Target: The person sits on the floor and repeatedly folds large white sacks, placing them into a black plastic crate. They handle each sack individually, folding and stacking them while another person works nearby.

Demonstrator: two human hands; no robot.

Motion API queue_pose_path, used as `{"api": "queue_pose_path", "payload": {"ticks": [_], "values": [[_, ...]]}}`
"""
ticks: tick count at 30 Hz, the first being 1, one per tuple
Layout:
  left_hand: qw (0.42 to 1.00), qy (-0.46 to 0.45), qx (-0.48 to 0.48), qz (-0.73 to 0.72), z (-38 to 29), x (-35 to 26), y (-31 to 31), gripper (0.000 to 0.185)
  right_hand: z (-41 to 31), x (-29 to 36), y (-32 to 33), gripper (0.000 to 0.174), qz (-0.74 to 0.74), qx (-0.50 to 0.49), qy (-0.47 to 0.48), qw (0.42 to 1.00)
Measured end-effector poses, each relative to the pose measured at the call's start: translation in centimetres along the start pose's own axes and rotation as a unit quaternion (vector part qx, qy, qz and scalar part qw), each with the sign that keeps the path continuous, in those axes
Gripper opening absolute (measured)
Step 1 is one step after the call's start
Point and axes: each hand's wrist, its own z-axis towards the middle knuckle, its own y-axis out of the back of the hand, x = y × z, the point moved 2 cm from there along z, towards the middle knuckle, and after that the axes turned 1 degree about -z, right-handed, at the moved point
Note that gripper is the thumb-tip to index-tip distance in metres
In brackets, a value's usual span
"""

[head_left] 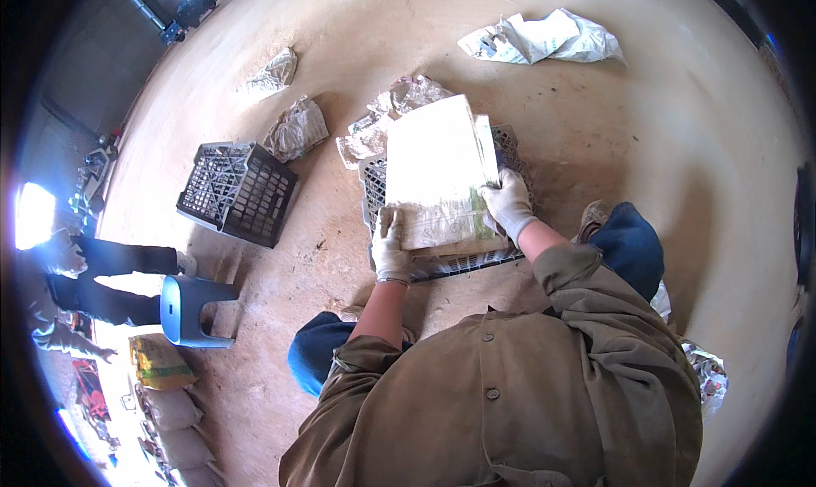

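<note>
A flat stack of folded white woven sacks [433, 174], with green print along its right side, lies in front of me, its top washed out by bright light. It is over a dark plastic lattice crate [468, 265], which shows around the edges and is otherwise hidden. My left hand [391, 248], in a white work glove, grips the near left corner of the stack. At the right edge, my right hand [510, 201], also gloved, has its fingers on the sacks and grips them.
Crumpled sacks [408, 101] lie just beyond the crate. Another lattice crate [239, 190] rests to the left, near a crumpled bag [298, 129]. A blue stool [191, 312] stands beside a person [95, 276]. Filled sacks [169, 407] line the lower left. White sacks [542, 37] lie farther off.
</note>
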Motion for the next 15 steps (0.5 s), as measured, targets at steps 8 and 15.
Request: {"api": "queue_pose_path", "payload": {"ticks": [8,15], "values": [[0.918,0.062,0.264,0.289,-1.2,-1.5,0.8,0.086,-4.7,0.4,0.5,0.042,-0.26,-0.056,0.043,0.963],[0.896,0.057,0.334,0.287,-0.6,-1.9,1.1,0.079,-4.4,-2.8,1.5,0.061,-0.407,0.002,-0.073,0.91]]}}
